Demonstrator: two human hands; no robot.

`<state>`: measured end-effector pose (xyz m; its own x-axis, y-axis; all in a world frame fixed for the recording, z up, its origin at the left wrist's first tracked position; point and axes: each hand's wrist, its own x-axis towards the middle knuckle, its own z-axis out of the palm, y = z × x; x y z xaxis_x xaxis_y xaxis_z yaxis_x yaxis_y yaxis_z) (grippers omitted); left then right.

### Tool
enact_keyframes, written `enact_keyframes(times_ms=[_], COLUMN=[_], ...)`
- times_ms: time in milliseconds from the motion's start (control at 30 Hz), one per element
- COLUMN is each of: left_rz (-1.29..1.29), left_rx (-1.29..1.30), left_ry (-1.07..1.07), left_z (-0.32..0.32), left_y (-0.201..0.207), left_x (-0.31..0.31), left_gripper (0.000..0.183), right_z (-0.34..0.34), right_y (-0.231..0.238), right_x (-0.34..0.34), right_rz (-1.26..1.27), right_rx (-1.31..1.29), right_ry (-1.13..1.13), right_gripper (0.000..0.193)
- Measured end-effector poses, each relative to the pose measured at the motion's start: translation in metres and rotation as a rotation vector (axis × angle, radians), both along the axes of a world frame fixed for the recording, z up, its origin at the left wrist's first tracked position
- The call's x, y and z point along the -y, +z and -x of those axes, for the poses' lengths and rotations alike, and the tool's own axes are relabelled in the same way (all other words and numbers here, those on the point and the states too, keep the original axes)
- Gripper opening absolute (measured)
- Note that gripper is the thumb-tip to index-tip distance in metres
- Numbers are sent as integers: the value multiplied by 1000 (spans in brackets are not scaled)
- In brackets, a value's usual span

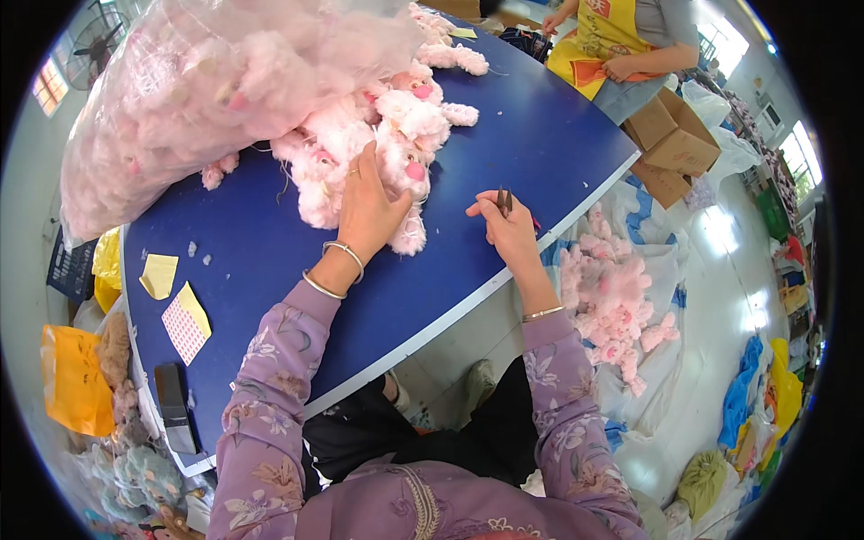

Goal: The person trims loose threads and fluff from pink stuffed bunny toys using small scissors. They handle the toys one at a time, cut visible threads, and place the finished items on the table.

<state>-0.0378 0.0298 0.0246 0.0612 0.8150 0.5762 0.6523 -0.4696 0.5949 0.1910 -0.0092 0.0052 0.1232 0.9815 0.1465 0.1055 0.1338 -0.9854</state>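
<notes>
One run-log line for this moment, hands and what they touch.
left hand: resting on pile of fluffy pink plush toys | right hand: gripping small metal snips | surface: blue table

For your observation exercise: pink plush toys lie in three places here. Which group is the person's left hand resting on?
The left hand rests on the loose pink plush toys heaped on the blue table, not those in the clear bag or on the floor.
</notes>
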Motion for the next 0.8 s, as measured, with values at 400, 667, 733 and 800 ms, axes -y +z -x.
enact_keyframes(times_ms=[400,667,733,800], left_rz=[559,404,439,344], left_rx=[637,260,377,481], left_ry=[-769,-709,-577,-492], left_z=[-24,-43,-40,-37], left_y=[-31,-14,-18,-35], left_x=[24,51,44,32], left_gripper=[48,16,16,16], right_z=[-5,-16,-17,-37], right_y=[16,16,16,10], right_x=[2,11,10,0], right_rz=[139,-46,-52,-155], right_rx=[3,748,830,865], right_ry=[44,-30,-68,-246], right_gripper=[49,53,38,31])
